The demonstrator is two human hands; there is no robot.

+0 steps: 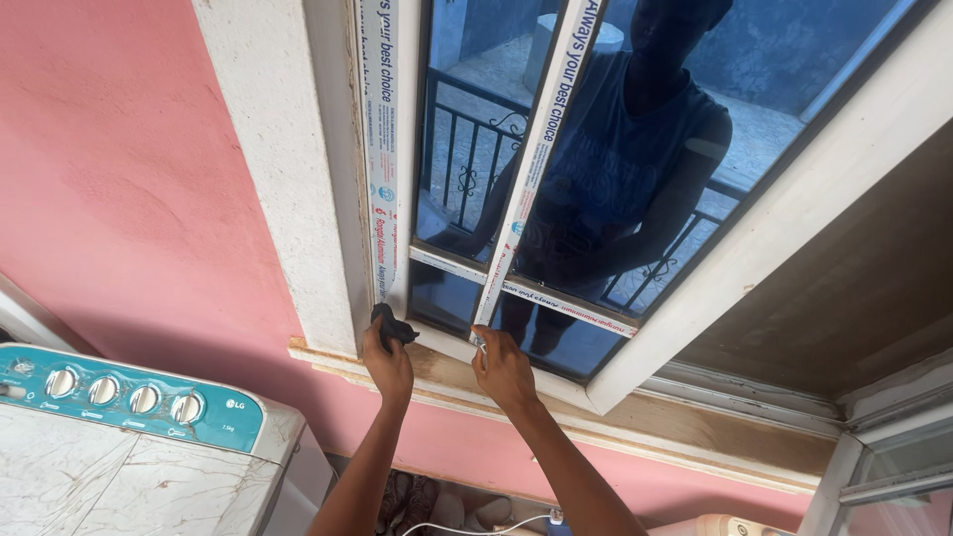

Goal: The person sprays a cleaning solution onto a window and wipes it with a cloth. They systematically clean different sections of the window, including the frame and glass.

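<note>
While the left hand [387,359] pinches a dark cloth [391,326] against the window frame [397,149], the right hand [503,369] grips the taped mullion's [536,149] near end, fingers pressed together.

Printed film strips [381,149] cover the white window frame: one runs down the left upright, white with blue lettering and small red and blue marks near its lower end. A second strip [541,139] lies along the slanted middle bar, same colours. A third strip [556,301] follows the lower crossbar of the sash, narrow, white with red print. The washer panel [119,395], teal with four silver knobs, carries a small white logo [234,404] at its right end.
</note>
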